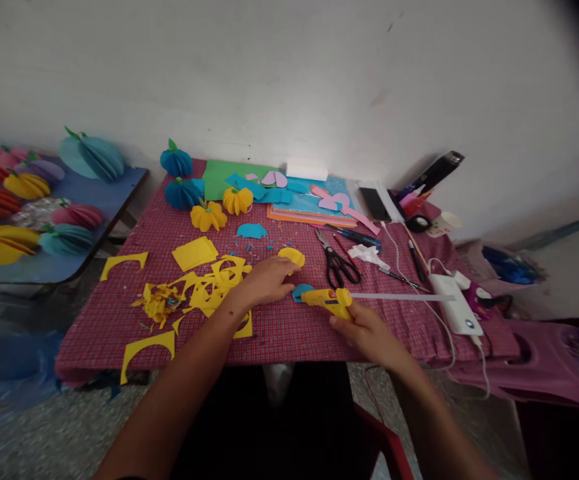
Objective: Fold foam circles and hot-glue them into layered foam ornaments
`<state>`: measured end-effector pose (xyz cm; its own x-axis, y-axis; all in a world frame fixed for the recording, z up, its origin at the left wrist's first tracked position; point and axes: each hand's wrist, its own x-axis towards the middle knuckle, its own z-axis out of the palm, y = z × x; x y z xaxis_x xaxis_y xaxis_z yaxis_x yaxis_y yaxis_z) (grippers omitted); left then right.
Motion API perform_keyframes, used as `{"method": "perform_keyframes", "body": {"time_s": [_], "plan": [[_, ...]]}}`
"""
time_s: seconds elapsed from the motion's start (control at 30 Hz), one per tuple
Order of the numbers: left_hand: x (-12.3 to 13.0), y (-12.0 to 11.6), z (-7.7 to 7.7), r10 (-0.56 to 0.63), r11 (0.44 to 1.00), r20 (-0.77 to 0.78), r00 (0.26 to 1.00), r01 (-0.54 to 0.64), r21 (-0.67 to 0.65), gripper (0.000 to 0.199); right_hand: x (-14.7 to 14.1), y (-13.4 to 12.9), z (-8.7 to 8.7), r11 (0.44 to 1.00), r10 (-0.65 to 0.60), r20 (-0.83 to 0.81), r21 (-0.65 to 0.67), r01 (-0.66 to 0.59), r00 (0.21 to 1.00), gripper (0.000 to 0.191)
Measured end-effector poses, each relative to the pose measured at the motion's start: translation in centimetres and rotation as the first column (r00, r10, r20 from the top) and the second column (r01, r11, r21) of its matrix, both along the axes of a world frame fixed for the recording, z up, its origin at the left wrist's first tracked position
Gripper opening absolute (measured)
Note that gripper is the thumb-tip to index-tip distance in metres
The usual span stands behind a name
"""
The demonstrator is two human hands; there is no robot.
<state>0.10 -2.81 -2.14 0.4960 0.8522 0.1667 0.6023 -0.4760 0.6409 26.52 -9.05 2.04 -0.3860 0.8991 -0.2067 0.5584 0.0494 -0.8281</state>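
My right hand [367, 330] is closed around the handle of a yellow glue gun [327, 300]. A long pale glue stick [394, 296] sticks out of its back. The gun's front end is over a small blue paper piece [300, 291] on the table. My left hand [269, 279] reaches over the table, its fingertips at the near edge of a rounded yellow paper piece [293, 256]. The thumb lies apart from the fingers, close to the blue piece. Black-handled scissors [338, 263] lie beyond the gun.
Yellow paper offcuts [209, 287] and stacked yellow sheets [194, 253] cover the left side. Paper pumpkins [208, 215] stand at the back; more sit on a blue table [114, 190]. A white power strip [455, 303], cables and a phone [373, 204] lie on the right.
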Motion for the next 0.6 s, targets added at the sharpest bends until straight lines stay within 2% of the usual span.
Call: {"method": "perform_keyframes", "body": {"time_s": [0.27,0.6], "plan": [[0.0,0.0,-0.1,0.014,0.998,-0.148,0.989,-0.005,0.062,0.041,-0.1,0.6,-1.0,1.0,-0.014,0.02,0.003,0.014,1.0,0.032],[0.4,-0.1,0.3,0.026,0.996,-0.189,0.982,-0.008,0.091,0.036,0.1,0.9,-1.5,0.998,-0.052,-0.018,0.042,0.053,0.998,0.034]]}}
